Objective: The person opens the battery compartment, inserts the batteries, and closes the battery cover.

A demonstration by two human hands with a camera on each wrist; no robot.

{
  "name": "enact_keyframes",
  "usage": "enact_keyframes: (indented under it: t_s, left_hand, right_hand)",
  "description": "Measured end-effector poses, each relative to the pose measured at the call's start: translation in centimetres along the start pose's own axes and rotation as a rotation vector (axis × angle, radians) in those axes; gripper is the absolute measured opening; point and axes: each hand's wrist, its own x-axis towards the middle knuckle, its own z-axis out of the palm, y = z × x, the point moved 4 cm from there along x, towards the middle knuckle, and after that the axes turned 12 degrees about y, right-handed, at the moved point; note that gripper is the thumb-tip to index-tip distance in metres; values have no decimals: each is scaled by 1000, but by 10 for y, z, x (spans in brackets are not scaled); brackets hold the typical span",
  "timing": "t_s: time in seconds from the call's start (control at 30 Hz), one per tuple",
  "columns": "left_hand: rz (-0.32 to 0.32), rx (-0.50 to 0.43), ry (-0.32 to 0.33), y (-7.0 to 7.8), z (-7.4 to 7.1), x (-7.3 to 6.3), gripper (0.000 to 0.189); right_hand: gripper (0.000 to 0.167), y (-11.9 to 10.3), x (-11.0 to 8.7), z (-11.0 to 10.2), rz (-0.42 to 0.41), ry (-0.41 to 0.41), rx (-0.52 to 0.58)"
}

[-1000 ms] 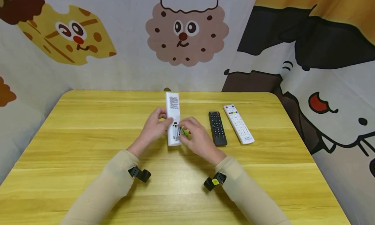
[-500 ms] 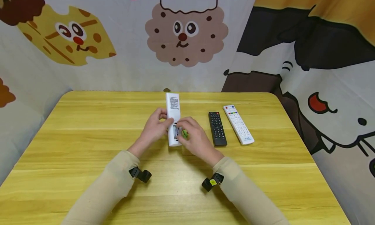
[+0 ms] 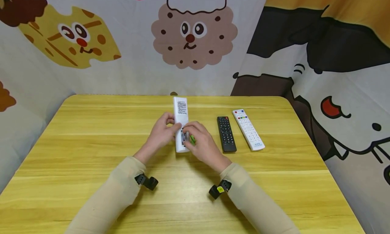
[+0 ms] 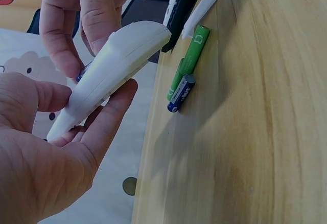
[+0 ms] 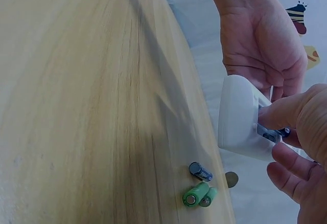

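Note:
A white remote control [image 3: 181, 117] is held back side up above the table, its battery compartment uncovered near the end towards me. My left hand [image 3: 160, 131] grips it by the sides, thumb on one edge and fingers on the other. The fingers of my right hand [image 3: 203, 143] pinch a dark blue battery [image 5: 282, 132] at the compartment, with the thumb down inside the opening. Most of that battery is hidden by the fingers. Below the remote, two green batteries [image 4: 195, 50] and a blue battery [image 4: 181, 93] lie on the table.
To the right lie a black remote [image 3: 226, 134] and another white remote [image 3: 248, 129], buttons up. A small white piece [image 4: 202, 10] lies past the green batteries in the left wrist view. A printed curtain [image 3: 128, 75] hangs behind the wooden table [image 3: 91, 142].
My right hand has shifted slightly left, its thumb and fingers now over the battery compartment instead of at its right edge. The left hand keeps its grip on the remote.

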Motion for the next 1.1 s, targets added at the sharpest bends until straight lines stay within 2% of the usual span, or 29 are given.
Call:
enact_keyframes:
  t_s: [0.4, 0.8, 0.93, 1.1]
  left_hand:
    - [-8, -4, -10, -1, -1, -1, 28]
    - [-7, -3, 7, -2, -2, 1, 27]
    - [-7, -3, 11, 0, -4, 1, 27]
    - [-8, -4, 22, 3, -5, 1, 28]
  right_hand:
    - [23, -1, -2, 2, 25, -4, 2]
    - [22, -1, -4, 1, -14, -10, 11]
    - [27, -1, -4, 0, -9, -30, 13]
    - [41, -1, -4, 1, -5, -57, 9]
